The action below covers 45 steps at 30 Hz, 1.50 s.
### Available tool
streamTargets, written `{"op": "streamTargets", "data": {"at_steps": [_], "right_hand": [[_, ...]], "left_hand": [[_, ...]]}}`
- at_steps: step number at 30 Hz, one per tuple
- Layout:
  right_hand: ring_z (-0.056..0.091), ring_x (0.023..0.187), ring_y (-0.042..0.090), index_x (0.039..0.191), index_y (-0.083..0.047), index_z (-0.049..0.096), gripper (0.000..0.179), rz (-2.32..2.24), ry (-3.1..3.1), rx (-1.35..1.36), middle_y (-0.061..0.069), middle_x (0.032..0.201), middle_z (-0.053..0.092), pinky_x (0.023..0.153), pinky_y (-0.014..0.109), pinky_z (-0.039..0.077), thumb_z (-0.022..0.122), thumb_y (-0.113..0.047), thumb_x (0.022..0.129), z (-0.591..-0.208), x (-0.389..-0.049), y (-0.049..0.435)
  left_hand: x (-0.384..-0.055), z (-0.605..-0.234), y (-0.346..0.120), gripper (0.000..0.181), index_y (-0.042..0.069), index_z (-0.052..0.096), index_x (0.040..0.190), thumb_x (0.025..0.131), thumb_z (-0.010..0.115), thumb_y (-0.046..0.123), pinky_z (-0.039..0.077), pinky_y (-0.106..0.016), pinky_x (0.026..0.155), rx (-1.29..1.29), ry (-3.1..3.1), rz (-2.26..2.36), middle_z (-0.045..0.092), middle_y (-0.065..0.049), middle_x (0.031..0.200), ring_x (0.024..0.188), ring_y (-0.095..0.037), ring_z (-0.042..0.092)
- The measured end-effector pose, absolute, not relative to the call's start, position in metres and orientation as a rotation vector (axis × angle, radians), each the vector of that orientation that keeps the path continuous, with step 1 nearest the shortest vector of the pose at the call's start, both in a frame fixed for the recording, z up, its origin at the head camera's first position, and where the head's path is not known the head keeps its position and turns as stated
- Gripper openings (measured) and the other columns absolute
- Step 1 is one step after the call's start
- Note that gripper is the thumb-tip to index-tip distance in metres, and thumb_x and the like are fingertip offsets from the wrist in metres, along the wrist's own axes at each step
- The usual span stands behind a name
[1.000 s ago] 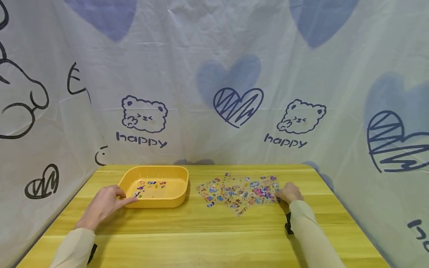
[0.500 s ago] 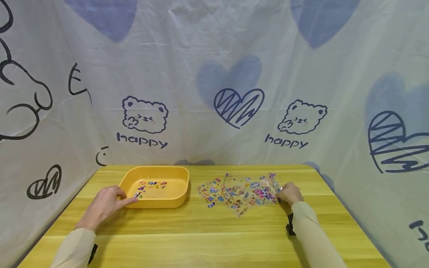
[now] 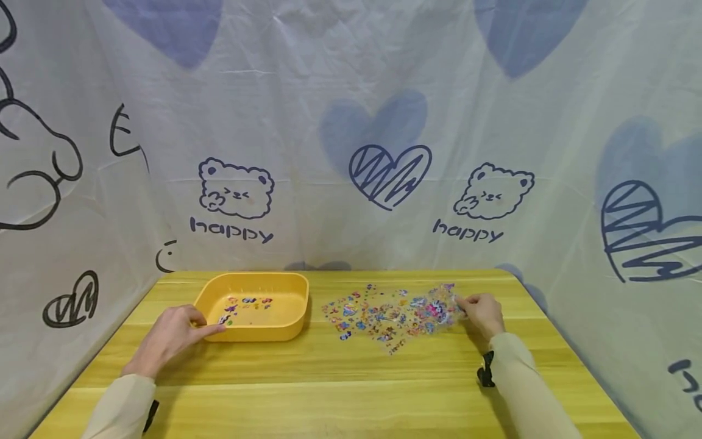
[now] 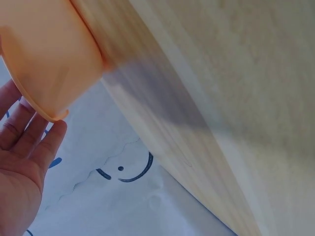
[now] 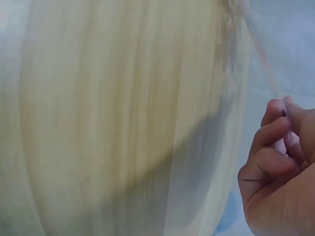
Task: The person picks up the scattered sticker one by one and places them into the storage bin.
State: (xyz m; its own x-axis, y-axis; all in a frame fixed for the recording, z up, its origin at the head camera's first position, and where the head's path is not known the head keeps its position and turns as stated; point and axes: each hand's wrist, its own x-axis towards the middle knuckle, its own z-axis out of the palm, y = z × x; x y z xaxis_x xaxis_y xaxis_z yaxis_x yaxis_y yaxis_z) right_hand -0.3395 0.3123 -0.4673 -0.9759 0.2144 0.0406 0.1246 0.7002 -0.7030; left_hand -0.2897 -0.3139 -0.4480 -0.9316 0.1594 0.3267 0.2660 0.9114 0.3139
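My left hand (image 3: 167, 338) grips the near left corner of a yellow plastic tray (image 3: 263, 333), thumb over the front rim. In the left wrist view its fingers (image 4: 47, 145) lie against the tray's outer side and lip. A few small colourful stickers (image 3: 249, 300) lie inside the tray. On the right, my right hand (image 3: 484, 312) pinches the right edge of a clear sticker sheet (image 3: 437, 310), whose right end is raised off the table. The sheet's thin edge (image 5: 261, 51) runs up from thumb and fingertips in the right wrist view. More printed clear sheets (image 3: 378, 317) lie flat and overlapping to its left.
A wood-grain table (image 3: 329, 396) bears everything. Behind it and at both sides hangs a pale cloth (image 3: 329, 244) printed with hearts and bears. The tray stands at the back left of the table, beside the sticker sheets.
My right hand has drawn to the right and slightly up, lifting the right end of the sticker sheet from the pile. My left hand and the tray stay put.
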Motion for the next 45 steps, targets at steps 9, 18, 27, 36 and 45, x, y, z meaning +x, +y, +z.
{"op": "streamTargets", "data": {"at_steps": [9,18,27,36,45], "right_hand": [[0.054,0.099,0.033,0.109,0.005,0.066,0.036,1.349,-2.737,-0.360,0.023,0.114,0.062,0.081,0.042,0.045,0.066,-0.028,0.094,-0.466,-0.341,0.322],[0.058,0.094,0.029,0.127,0.004,0.060,0.041,1.404,-2.701,-0.415,0.023,0.119,0.062,0.071,0.037,0.048,0.052,-0.027,0.102,-0.466,-0.341,0.329],[0.064,0.076,0.028,0.112,0.007,0.067,0.028,1.011,-2.782,-0.248,0.025,0.098,0.069,0.066,0.042,0.052,0.057,-0.015,0.098,-0.461,-0.332,0.339],[0.063,0.071,0.024,0.106,0.001,0.069,0.025,0.836,-2.842,-0.275,0.013,0.084,0.072,0.062,0.041,0.048,0.057,-0.019,0.098,-0.460,-0.331,0.352],[0.065,0.070,0.025,0.115,0.005,0.067,0.032,0.944,-2.657,-0.316,0.019,0.088,0.073,0.053,0.030,0.043,0.056,-0.021,0.099,-0.459,-0.335,0.358]], "left_hand": [[-0.288,-0.447,-0.312,0.046,0.008,0.075,0.077,0.076,0.078,0.054,0.044,-0.030,0.063,-0.308,-2.794,-0.526,0.069,-0.003,0.076,0.067,-0.013,0.052],[-0.286,-0.446,-0.312,0.046,0.009,0.075,0.076,0.075,0.078,0.055,0.046,-0.031,0.064,-0.302,-2.791,-0.529,0.069,-0.002,0.077,0.068,-0.013,0.053],[-0.287,-0.445,-0.312,0.047,0.008,0.075,0.079,0.077,0.077,0.055,0.045,-0.031,0.065,-0.276,-2.818,-0.561,0.069,-0.002,0.078,0.069,-0.013,0.053],[-0.287,-0.444,-0.312,0.043,0.010,0.074,0.076,0.078,0.077,0.053,0.045,-0.032,0.065,-0.283,-2.813,-0.564,0.069,-0.002,0.077,0.069,-0.013,0.053],[-0.286,-0.444,-0.312,0.044,0.009,0.075,0.076,0.076,0.079,0.053,0.047,-0.033,0.064,-0.311,-2.795,-0.539,0.068,-0.002,0.076,0.068,-0.013,0.054]]}}
